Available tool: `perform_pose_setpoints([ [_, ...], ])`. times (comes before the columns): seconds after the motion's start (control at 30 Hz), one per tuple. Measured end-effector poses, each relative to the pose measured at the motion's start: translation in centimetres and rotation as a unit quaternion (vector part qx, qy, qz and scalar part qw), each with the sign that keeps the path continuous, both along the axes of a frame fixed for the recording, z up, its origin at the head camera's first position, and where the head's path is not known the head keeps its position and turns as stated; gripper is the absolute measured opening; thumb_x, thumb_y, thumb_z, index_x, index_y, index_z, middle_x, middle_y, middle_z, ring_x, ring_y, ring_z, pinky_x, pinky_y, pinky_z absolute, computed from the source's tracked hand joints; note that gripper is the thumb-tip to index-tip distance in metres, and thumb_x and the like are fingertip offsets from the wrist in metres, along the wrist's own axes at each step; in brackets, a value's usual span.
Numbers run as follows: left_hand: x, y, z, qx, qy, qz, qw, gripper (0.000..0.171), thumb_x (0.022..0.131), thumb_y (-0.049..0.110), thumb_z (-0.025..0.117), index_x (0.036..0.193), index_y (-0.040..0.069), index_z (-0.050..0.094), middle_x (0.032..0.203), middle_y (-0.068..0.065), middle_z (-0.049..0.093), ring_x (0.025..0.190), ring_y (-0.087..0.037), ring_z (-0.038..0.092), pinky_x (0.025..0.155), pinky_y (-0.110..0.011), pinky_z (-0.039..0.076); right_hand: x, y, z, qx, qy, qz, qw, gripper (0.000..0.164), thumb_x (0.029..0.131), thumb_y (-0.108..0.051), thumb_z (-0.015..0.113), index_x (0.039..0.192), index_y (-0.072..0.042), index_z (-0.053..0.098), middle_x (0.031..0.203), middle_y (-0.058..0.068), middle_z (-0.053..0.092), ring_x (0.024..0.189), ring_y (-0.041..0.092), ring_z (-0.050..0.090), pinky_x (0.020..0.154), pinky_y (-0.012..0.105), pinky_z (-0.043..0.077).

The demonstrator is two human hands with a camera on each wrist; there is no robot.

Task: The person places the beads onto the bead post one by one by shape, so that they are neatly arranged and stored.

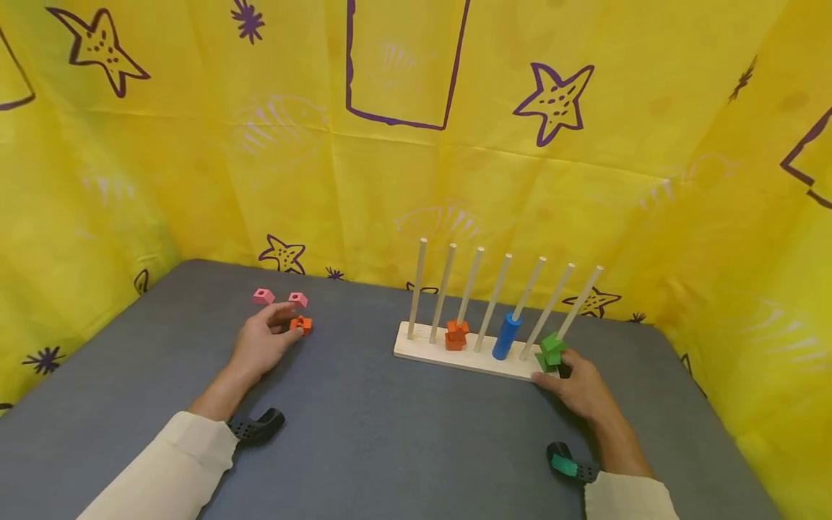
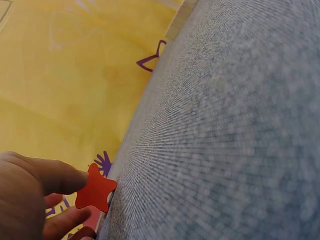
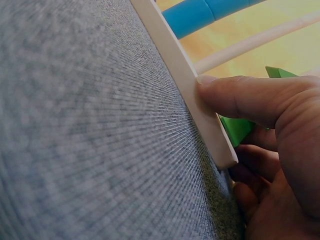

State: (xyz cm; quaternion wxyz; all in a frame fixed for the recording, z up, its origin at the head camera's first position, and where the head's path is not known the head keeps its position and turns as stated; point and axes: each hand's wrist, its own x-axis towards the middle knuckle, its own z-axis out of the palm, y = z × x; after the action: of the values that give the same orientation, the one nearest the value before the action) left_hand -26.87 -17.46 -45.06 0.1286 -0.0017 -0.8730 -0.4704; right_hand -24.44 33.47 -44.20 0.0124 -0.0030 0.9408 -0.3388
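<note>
My left hand point(image 1: 260, 344) pinches an orange star-shaped bead point(image 1: 301, 326) low over the left of the table. The left wrist view shows the same star bead point(image 2: 96, 192) between thumb and fingers, its flat face toward the camera. At the right end of a wooden peg board point(image 1: 481, 365), my right hand point(image 1: 581, 388) grips the base. In the right wrist view the thumb presses the front edge of the base point(image 3: 175, 62), with the other fingers behind its end. Green beads point(image 1: 552, 348) sit on the rightmost peg, close to these fingers.
Two pink beads point(image 1: 263, 296) lie just beyond the left hand. Orange star beads point(image 1: 456, 335) are stacked on the third peg from the left, and blue cylinders point(image 1: 507, 336) on the fifth. Behind the grey table point(image 1: 377, 433) hangs a yellow patterned cloth point(image 1: 364, 188).
</note>
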Motion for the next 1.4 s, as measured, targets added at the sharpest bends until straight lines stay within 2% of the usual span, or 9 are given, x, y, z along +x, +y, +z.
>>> perform_pose_setpoints([
  [0.2, 0.1, -0.2, -0.1, -0.034, -0.006, -0.002, 0.9994, 0.051, 0.086, 0.008, 0.073, 0.132, 0.0, 0.053, 0.121, -0.025, 0.06, 0.107, -0.04, 0.057, 0.092, -0.053, 0.044, -0.3, -0.1, 0.3, 0.003, 0.011, 0.01, 1.0, 0.05, 0.086, -0.038, 0.073, 0.107, 0.004, 0.057, 0.112, 0.022, 0.053, 0.095, 0.036, 0.047, 0.08, 0.049, 0.041],
  [0.43, 0.1, 0.2, 0.1, -0.046, 0.017, 0.023, 0.9985, 0.043, 0.085, 0.008, 0.074, 0.124, -0.003, 0.059, 0.11, -0.024, 0.064, 0.1, -0.038, 0.059, 0.088, -0.051, 0.046, -0.2, 0.1, 0.3, -0.002, 0.009, 0.003, 1.0, 0.049, 0.085, -0.039, 0.074, 0.103, 0.002, 0.056, 0.106, 0.019, 0.05, 0.094, 0.035, 0.046, 0.076, 0.044, 0.038],
  [0.6, 0.3, 0.8, 0.5, -0.022, 0.061, 0.043, 0.997, 0.034, 0.084, 0.009, 0.076, 0.115, -0.002, 0.065, 0.101, -0.02, 0.067, 0.09, -0.033, 0.064, 0.075, -0.03, 0.052, 0.0, 0.1, 0.4, -0.002, 0.006, 0.004, 1.0, 0.048, 0.085, -0.038, 0.074, 0.104, 0.002, 0.056, 0.107, 0.019, 0.05, 0.095, 0.035, 0.046, 0.077, 0.045, 0.038],
  [0.7, 0.4, 1.4, 1.0, 0.017, 0.062, 0.043, 0.997, 0.032, 0.084, 0.008, 0.076, 0.113, -0.004, 0.066, 0.1, -0.02, 0.068, 0.086, -0.027, 0.066, 0.063, -0.018, 0.049, 0.1, 0.1, 0.3, -0.001, 0.003, 0.003, 1.0, 0.048, 0.085, -0.038, 0.073, 0.104, 0.002, 0.056, 0.107, 0.019, 0.05, 0.095, 0.035, 0.046, 0.077, 0.045, 0.038],
  [0.77, 0.5, 1.9, 1.5, 0.054, 0.058, 0.034, 0.9962, 0.032, 0.085, 0.006, 0.074, 0.114, -0.006, 0.066, 0.103, -0.021, 0.067, 0.085, -0.022, 0.066, 0.06, -0.015, 0.049, 0.2, 0.2, 0.2, 0.001, 0.002, 0.002, 1.0, 0.048, 0.085, -0.039, 0.073, 0.104, 0.002, 0.056, 0.107, 0.019, 0.05, 0.095, 0.035, 0.046, 0.077, 0.045, 0.038],
  [0.87, 0.7, 2.7, 2.5, 0.088, 0.058, 0.023, 0.9942, 0.032, 0.086, 0.005, 0.073, 0.115, -0.007, 0.065, 0.107, -0.021, 0.065, 0.084, -0.017, 0.064, 0.061, -0.016, 0.05, 0.2, 0.1, 0.1, 0.0, 0.003, 0.002, 1.0, 0.048, 0.085, -0.039, 0.073, 0.105, 0.002, 0.057, 0.108, 0.019, 0.05, 0.095, 0.035, 0.046, 0.078, 0.045, 0.038],
  [1.0, 1.2, 3.9, 4.2, 0.101, 0.069, 0.002, 0.9924, 0.032, 0.087, 0.007, 0.073, 0.114, -0.007, 0.065, 0.106, -0.02, 0.066, 0.086, -0.021, 0.065, 0.064, -0.016, 0.051, 0.1, 0.1, 0.0, -0.001, 0.005, 0.005, 1.0, 0.049, 0.085, -0.039, 0.073, 0.107, 0.002, 0.058, 0.111, 0.02, 0.051, 0.096, 0.036, 0.046, 0.082, 0.049, 0.04],
  [1.2, 1.8, 5.9, 7.8, 0.102, 0.087, -0.045, 0.99, 0.035, 0.09, 0.013, 0.071, 0.118, -0.006, 0.062, 0.107, -0.019, 0.067, 0.095, -0.028, 0.065, 0.073, -0.017, 0.051, 0.2, 0.0, 0.0, -0.007, 0.004, 0.005, 1.0, 0.052, 0.085, -0.039, 0.073, 0.112, 0.003, 0.058, 0.118, 0.022, 0.052, 0.1, 0.038, 0.046, 0.089, 0.056, 0.039],
  [1.4, 1.9, 8.6, 11.3, 0.127, 0.12, -0.089, 0.9806, 0.033, 0.088, 0.004, 0.071, 0.117, -0.007, 0.063, 0.107, -0.018, 0.066, 0.095, -0.026, 0.065, 0.077, -0.02, 0.052, 0.2, 0.1, 0.2, -0.006, -0.001, 0.0, 1.0, 0.051, 0.085, -0.039, 0.074, 0.108, 0.003, 0.057, 0.113, 0.02, 0.051, 0.098, 0.037, 0.046, 0.083, 0.05, 0.04],
])
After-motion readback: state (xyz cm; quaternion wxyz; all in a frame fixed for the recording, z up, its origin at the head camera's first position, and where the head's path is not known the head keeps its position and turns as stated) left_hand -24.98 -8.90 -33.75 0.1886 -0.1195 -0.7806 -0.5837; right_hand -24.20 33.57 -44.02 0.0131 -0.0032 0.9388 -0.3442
